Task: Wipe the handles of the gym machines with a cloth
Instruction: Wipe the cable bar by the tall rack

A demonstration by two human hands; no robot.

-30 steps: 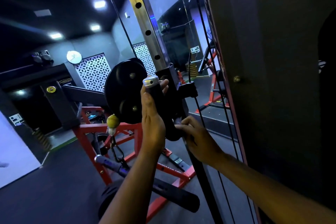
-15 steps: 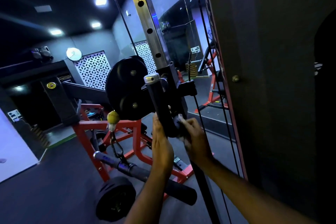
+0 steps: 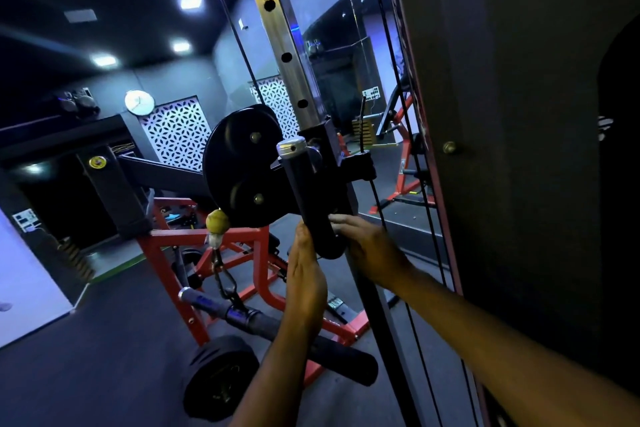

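The machine's handle (image 3: 306,198) is a black upright grip with a silver cap, fixed to the carriage on the perforated steel post (image 3: 277,28). My left hand (image 3: 306,277) is seen edge-on with its fingers straight, lying flat against the lower left of the grip. From the right, my right hand (image 3: 374,250) reaches in, its fingers curled onto the lower right side of the grip, just above its rounded end. A pale patch shows at those fingertips. I cannot make out a cloth in either hand.
A black pulley disc (image 3: 239,170) sits just left of the handle. Below it a yellow ball stop (image 3: 216,220) and chain carry a straight bar (image 3: 242,315). A red frame (image 3: 204,236) stands behind, and cables (image 3: 398,184) and a dark panel (image 3: 519,184) lie to the right.
My left hand has slid from the top of the handle down to its lower end and opened flat. My right hand stayed at the bottom of the handle.
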